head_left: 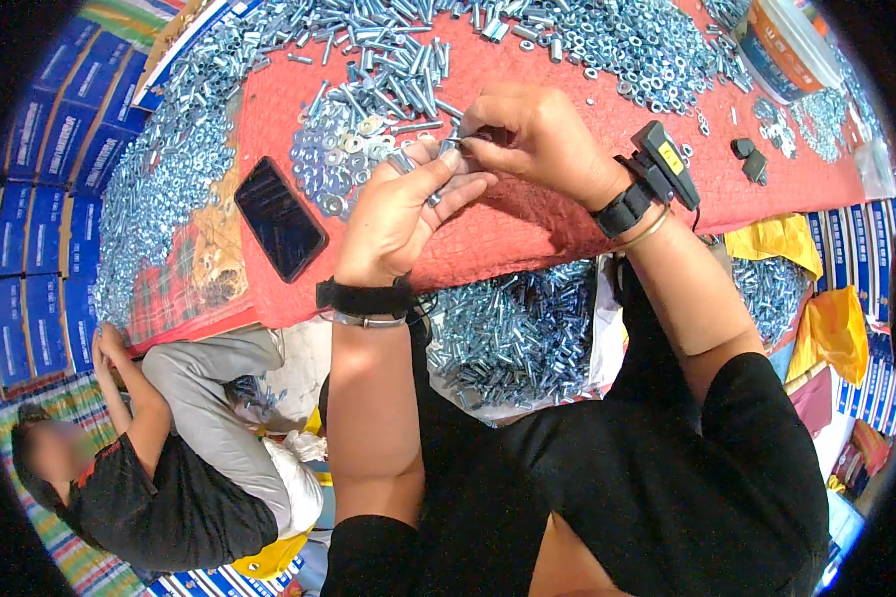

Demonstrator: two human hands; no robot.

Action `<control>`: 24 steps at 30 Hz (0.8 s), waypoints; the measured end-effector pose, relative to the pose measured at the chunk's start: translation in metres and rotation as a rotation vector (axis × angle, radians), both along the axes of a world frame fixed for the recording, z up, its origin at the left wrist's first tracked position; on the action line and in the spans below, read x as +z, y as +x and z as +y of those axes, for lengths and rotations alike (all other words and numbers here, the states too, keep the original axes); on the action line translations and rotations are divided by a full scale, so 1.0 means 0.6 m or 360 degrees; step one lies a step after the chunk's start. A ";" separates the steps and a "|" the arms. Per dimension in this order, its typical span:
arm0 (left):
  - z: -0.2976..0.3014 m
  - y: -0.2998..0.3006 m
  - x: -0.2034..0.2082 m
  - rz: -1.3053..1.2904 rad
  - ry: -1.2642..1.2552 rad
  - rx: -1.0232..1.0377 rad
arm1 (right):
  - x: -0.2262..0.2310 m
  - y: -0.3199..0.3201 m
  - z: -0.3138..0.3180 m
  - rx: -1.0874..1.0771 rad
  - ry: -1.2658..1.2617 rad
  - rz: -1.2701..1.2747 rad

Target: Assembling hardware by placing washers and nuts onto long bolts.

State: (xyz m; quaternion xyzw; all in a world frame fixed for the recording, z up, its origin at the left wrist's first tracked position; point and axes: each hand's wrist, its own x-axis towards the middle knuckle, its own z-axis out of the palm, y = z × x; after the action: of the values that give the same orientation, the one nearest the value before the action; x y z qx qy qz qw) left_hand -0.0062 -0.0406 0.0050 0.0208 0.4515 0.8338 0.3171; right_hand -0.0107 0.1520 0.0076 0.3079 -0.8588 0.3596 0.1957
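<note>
Over the near edge of the red cloth, my two hands meet. My left hand point(393, 209) is palm up, its fingers curled around a few shiny metal bolts point(400, 162), whose ends stick out between the fingers. Above it, my right hand point(533, 129) pinches with thumb and forefinger at the left fingertips; the small part in that pinch is mostly hidden. Flat washers point(321, 159) lie in a loose pile just left of my left hand. Behind it are heaped metal sleeves and bolts point(398, 75).
Nuts point(657, 60) spread across the far right of the red cloth point(607, 179). A black phone point(281, 219) lies at left, a plastic tub point(786, 50) stands far right. Below the table edge is a sack of bolts point(518, 338). Another person point(169, 478) sits at lower left, hands at a pile.
</note>
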 end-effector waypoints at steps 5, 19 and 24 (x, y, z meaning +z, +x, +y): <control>0.005 -0.001 -0.002 0.0029 -0.0048 -0.0001 | 0.002 -0.008 0.011 0.0050 0.0090 0.0051; 0.040 0.015 0.007 0.0245 -0.0358 -0.0302 | 0.034 0.006 -0.008 0.0268 -0.0243 -0.0231; 0.036 0.013 0.001 0.0214 -0.0284 -0.0250 | 0.034 0.012 -0.008 0.0203 -0.0237 -0.0246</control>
State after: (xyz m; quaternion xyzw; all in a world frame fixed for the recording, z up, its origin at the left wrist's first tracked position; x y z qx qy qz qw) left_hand 0.0016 -0.0191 0.0055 0.0837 0.5411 0.7596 0.3510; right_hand -0.0035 0.1472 0.0282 0.3180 -0.8209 0.4567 0.1280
